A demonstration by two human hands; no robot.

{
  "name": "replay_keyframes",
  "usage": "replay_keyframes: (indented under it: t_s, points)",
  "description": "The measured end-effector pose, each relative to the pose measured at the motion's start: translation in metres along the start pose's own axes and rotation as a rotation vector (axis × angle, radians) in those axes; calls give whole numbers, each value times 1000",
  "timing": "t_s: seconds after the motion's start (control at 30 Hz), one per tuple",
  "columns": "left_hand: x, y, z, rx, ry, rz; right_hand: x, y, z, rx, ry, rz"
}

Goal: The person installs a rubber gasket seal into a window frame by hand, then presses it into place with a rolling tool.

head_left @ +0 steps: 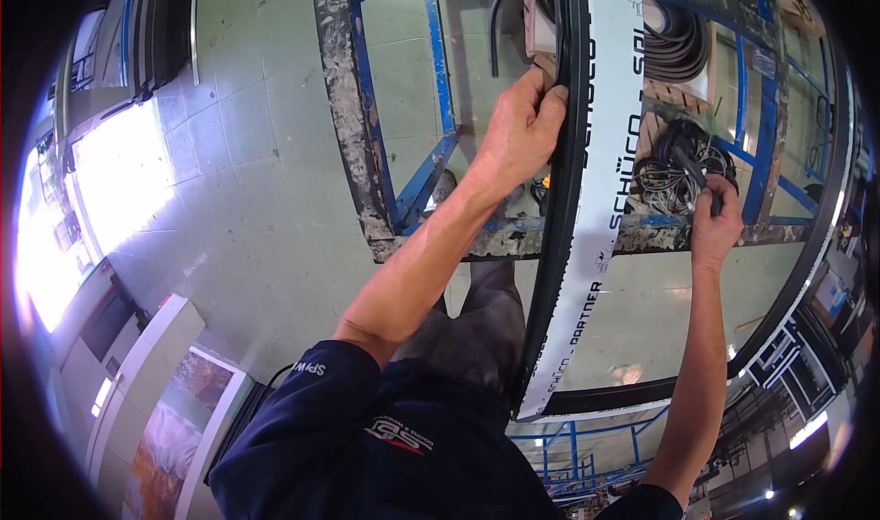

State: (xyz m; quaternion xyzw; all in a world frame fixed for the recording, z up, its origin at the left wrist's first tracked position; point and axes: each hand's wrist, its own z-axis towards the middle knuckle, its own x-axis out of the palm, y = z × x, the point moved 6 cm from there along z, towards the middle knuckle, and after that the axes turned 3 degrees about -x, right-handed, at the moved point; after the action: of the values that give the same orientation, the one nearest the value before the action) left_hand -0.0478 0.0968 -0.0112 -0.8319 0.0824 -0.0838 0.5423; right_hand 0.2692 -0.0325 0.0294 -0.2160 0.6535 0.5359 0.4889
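A long window or door frame profile point(598, 190), covered in white film printed with brand lettering, runs lengthwise in front of me. Along its left side goes a black rubber gasket point(570, 57). My left hand point(527, 135) is closed at this edge, its thumb pressed on the gasket and its fingers curled beneath. To the right of the profile, my right hand point(717, 222) is closed around a dark, elongated handle-like piece point(692, 167); its exact kind I cannot tell. It points up and left, overlapping a tangle of cords point(665, 176) below.
The frame lies across a paint-spattered work stand point(353, 144) with blue metal legs point(438, 52). Coiled black gasket point(678, 48) sits in a box below. Tiled floor point(234, 208) extends left, where a white panel point(151, 373) stands. The black frame bar point(623, 396) crosses near my right arm.
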Motion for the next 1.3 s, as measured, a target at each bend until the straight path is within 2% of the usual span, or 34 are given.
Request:
replay_keyframes:
  t_s: [0.03,0.23,0.33,0.53,0.63,0.73,0.83,0.93,1.03,1.3]
  points:
    - [1,-1,0,-5,-16,-42,0,0,1,6,9,-10]
    - [-2,-22,-13,27,-127,194,-1,2,1,-9,6,-28]
    - [-5,-19,-13,12,-53,212,-2,1,0,6,1,-10]
    - [2,-4,-8,5,-103,57,-1,-2,-1,-13,-18,-17]
    - [1,-10,-10,18,-109,126,1,-5,-2,-18,-22,-3]
    - [0,-10,-10,-19,-17,-8,-2,-1,-1,-20,-24,4]
    - [-1,-10,-16,-92,42,-11,-1,-2,-3,-32,-27,-1]
    - [1,0,-8,75,-34,29,-2,-2,-3,-45,-52,1]
    - [3,9,-7,38,-110,34,-1,-2,-4,-64,-75,25]
    - [0,-5,0,22,-102,128,-3,1,-4,-51,-71,31]
